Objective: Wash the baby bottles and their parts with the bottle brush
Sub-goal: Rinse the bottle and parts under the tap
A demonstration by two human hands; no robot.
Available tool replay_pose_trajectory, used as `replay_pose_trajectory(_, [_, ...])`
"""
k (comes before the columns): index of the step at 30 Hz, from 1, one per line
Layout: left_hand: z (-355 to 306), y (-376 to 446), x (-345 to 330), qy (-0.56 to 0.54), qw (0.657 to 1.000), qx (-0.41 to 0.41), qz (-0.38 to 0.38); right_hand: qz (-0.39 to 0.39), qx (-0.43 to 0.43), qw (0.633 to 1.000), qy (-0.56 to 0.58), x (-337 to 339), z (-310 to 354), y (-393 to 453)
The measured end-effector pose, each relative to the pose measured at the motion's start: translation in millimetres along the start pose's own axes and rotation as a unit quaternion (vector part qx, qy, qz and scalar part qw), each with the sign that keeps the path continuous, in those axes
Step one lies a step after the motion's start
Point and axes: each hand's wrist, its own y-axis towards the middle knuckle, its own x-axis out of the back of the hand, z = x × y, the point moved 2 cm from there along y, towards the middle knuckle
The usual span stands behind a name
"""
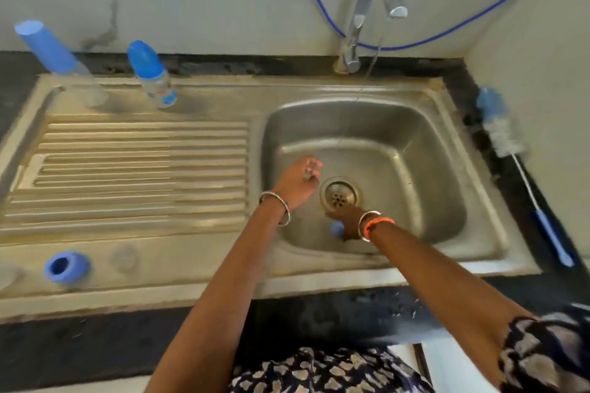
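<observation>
Reaching down into the steel sink basin with both hands. Left hand hovering just left of the drain, fingers loosely curled and grasping nothing that can be seen. Right hand low at the near side of the drain, fingers turned downward and mostly hidden, so cannot tell for sure whether clenched; touching a small blue part at the near left of the hand, too blurred to say exactly what piece. Thin stream of water falling from the tap into the basin, nothing else seen inside except the drain and the blue part. Standing at the far left of the drainboard: a tall bottle with a blue cap, and beside it a small baby bottle with a blue cap and a coloured print near its base, print too blurred to read. Lying on the near left rim: a blue ring and just right of it a clear round piece. Resting on the dark counter at the right of the sink, well apart from both hands: the bottle brush, blue sponge tip far, white bristles, blue handle near.
</observation>
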Motion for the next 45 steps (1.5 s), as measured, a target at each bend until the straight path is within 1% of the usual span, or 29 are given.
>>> replay_pose_trajectory(2, [3.4,15.3,-14.1,0.010,1.000,0.018,0.002,-0.092,0.021,0.994,0.054,16.5,-8.2,6.6])
replay_pose_trajectory(3, [4.6,25.2,-18.8,0.012,1.000,0.024,-0.004,-0.163,0.035,0.979,0.120,33.8,-13.6,5.2])
replay_pose_trajectory(4, [3.3,34.9,-21.4,0.013,0.999,0.028,-0.015,-0.241,0.047,0.948,0.202,55.9,-17.4,-1.2])
replay_pose_trajectory(6, [-11.4,62.0,-21.3,0.010,0.998,0.025,-0.053,-0.378,0.055,0.867,0.321,108.3,-27.2,-18.4])
replay_pose_trajectory(8, [-43.2,88.1,-15.4,-0.005,0.994,0.003,-0.105,-0.481,0.076,0.802,0.346,153.9,-33.7,-32.5])
replay_pose_trajectory(9, [-61.8,100.6,-12.9,-0.022,0.992,-0.022,-0.118,-0.513,0.095,0.783,0.339,171.7,-34.7,-38.2])
replay_pose_trajectory(12, [-94.1,131.9,-10.8,-0.042,0.988,-0.076,-0.126,-0.567,0.145,0.764,0.272,199.5,-36.9,-42.8])
replay_pose_trajectory(15, [-91.5,147.0,-10.9,-0.067,0.984,-0.085,-0.141,-0.569,0.160,0.794,0.142,205.1,-45.3,-30.8])
replay_pose_trajectory(17, [-90.9,150.3,-12.6,-0.053,0.982,-0.097,-0.152,-0.567,0.135,0.812,0.028,207.2,-46.1,-19.9])
replay_pose_trajectory(20, [-95.4,152.3,-13.0,-0.026,0.979,-0.117,-0.166,-0.537,0.078,0.839,-0.025,215.3,-43.2,-6.2])
replay_pose_trajectory(22, [-96.2,151.3,-8.0,-0.033,0.979,-0.142,-0.140,-0.493,0.106,0.863,0.040,222.9,-42.5,-3.6])
replay_pose_trajectory(24, [-95.5,145.9,-4.4,-0.045,0.980,-0.165,-0.100,-0.403,0.162,0.880,0.194,235.0,-45.7,-8.9])
replay_pose_trajectory(25, [-95.8,141.6,-4.4,-0.056,0.980,-0.170,-0.084,-0.325,0.179,0.876,0.307,239.5,-47.5,-14.3])
replay_pose_trajectory(26, [-94.8,139.1,-4.3,-0.071,0.979,-0.172,-0.078,-0.248,0.195,0.857,0.407,241.6,-47.8,-18.4])
replay_pose_trajectory(27, [-92.7,138.3,-3.9,-0.087,0.978,-0.171,-0.076,-0.212,0.202,0.848,0.441,242.2,-47.0,-22.4])
replay_pose_trajectory(28, [-90.5,138.1,-3.6,-0.102,0.978,-0.171,-0.070,-0.231,0.197,0.859,0.412,243.0,-45.9,-26.9])
replay_pose_trajectory(29, [-89.3,137.5,-3.3,-0.110,0.978,-0.170,-0.057,-0.292,0.180,0.889,0.303,242.8,-44.5,-30.0])
replay_pose_trajectory(30, [-89.9,138.3,-4.1,-0.109,0.979,-0.166,-0.040,-0.361,0.158,0.903,0.173,240.3,-43.5,-29.6])
replay_pose_trajectory(31, [-91.6,139.7,-5.3,-0.106,0.980,-0.164,-0.027,-0.411,0.134,0.899,0.076,236.5,-41.5,-32.1])
replay_pose_trajectory(32, [-94.4,140.3,-6.1,-0.101,0.981,-0.161,-0.028,-0.440,0.120,0.889,0.032,232.8,-40.1,-31.5])
replay_pose_trajectory(33, [-97.6,140.3,-7.0,-0.088,0.982,-0.161,-0.041,-0.464,0.122,0.877,0.030,230.5,-38.7,-32.3])
replay_pose_trajectory(35, [-100.3,139.3,-6.5,-0.069,0.977,-0.177,-0.095,-0.450,0.147,0.876,0.095,231.5,-37.8,-31.5])
replay_pose_trajectory(37, [-98.3,134.1,-4.4,-0.104,0.970,-0.180,-0.123,-0.344,0.157,0.882,0.280,237.7,-41.7,-30.2])
replay_pose_trajectory(38, [-96.5,131.5,-3.8,-0.124,0.969,-0.174,-0.125,-0.295,0.164,0.860,0.383,241.5,-43.9,-30.7])
replay_pose_trajectory(39, [-93.2,130.3,-3.3,-0.137,0.969,-0.170,-0.119,-0.285,0.168,0.844,0.423,244.2,-45.8,-31.9])
replay_pose_trajectory(40, [-91.5,130.3,-3.4,-0.132,0.970,-0.169,-0.113,-0.320,0.167,0.844,0.396,246.4,-46.3,-32.6])
replay_pose_trajectory(42, [-92.1,133.4,-5.4,-0.092,0.977,-0.175,-0.080,-0.424,0.152,0.869,0.204,245.8,-46.1,-31.2])
replay_pose_trajectory(44, [-98.0,137.0,-10.3,-0.109,0.982,-0.145,-0.055,-0.447,0.125,0.885,0.030,239.6,-43.1,-26.7])
replay_pose_trajectory(45, [-100.1,138.8,-12.4,-0.132,0.980,-0.137,-0.053,-0.454,0.124,0.882,0.013,236.6,-41.1,-26.1])
